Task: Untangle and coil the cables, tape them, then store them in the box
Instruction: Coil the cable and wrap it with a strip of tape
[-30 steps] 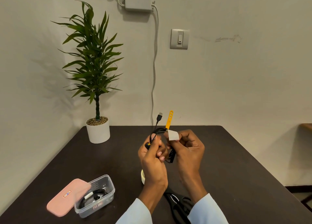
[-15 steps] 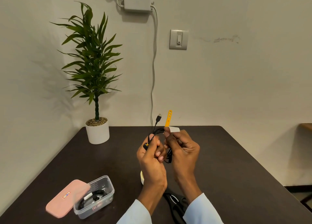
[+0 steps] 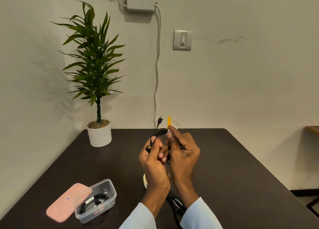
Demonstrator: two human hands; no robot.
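Above the table's middle, my left hand [image 3: 153,158] grips a coiled black cable [image 3: 159,131]. Its plug [image 3: 160,119] sticks up beside an orange strap [image 3: 169,121]. My right hand [image 3: 183,151] pinches a piece of white tape [image 3: 174,125] against the top of the coil, and the fingers hide most of the tape. A clear plastic box [image 3: 96,201] at the front left holds another coiled black cable [image 3: 96,200] with a white band. Its pink lid [image 3: 68,202] leans against the box's left side.
A white tape roll [image 3: 145,180] lies on the dark table [image 3: 233,168] just behind my left wrist. Black scissors [image 3: 175,207] lie between my forearms. A potted plant [image 3: 96,84] stands at the back left corner by the wall.
My right hand has carried the white tape over the top of the coil and turned it behind the orange strap, so less tape shows. Both hands have risen slightly.
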